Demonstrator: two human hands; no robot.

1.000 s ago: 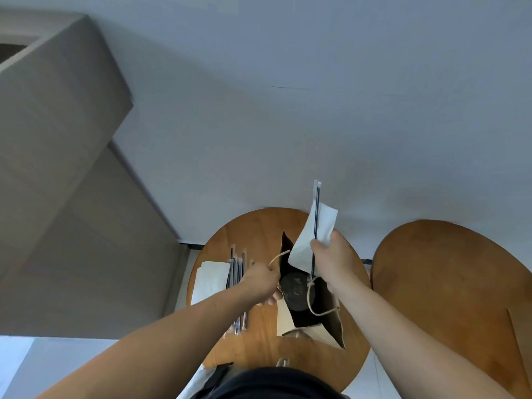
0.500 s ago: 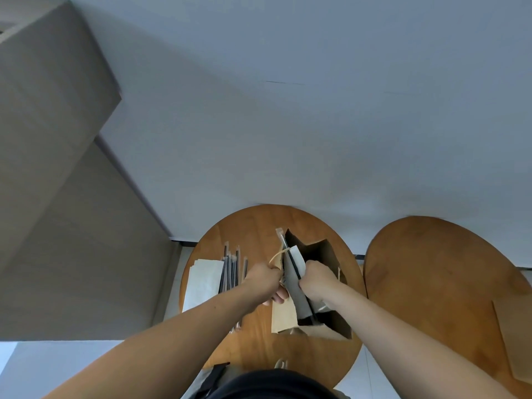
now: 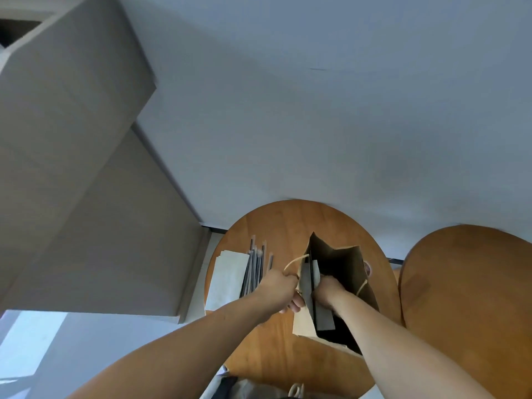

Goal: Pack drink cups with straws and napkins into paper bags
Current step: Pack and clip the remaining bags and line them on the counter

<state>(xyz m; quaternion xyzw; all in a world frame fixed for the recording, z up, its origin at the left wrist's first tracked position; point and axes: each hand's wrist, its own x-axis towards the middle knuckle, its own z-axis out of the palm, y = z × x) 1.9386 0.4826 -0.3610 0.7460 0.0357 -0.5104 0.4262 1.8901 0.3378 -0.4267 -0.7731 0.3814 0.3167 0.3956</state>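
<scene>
- Since 1 s ago, the right hand [image 3: 328, 292] has dropped from above the upright brown paper bag [image 3: 347, 264] into its open mouth.
- It has carried the white paper napkin [image 3: 315, 269] and thin black straw [image 3: 311, 273] down along the bag's left wall.
- Its fingers curl round napkin and straw together.
- The left hand [image 3: 280, 289] pinches the beige rope handle [image 3: 293, 262] at the bag's left rim.
- The bag stands on a round wooden table [image 3: 288, 226].
- Left of it lie a bundle of wrapped black straws [image 3: 254, 266] and a stack of white napkins [image 3: 227, 279], touching.
- A 2nd round wooden table [image 3: 460, 298] stands just beside, on the right.
</scene>
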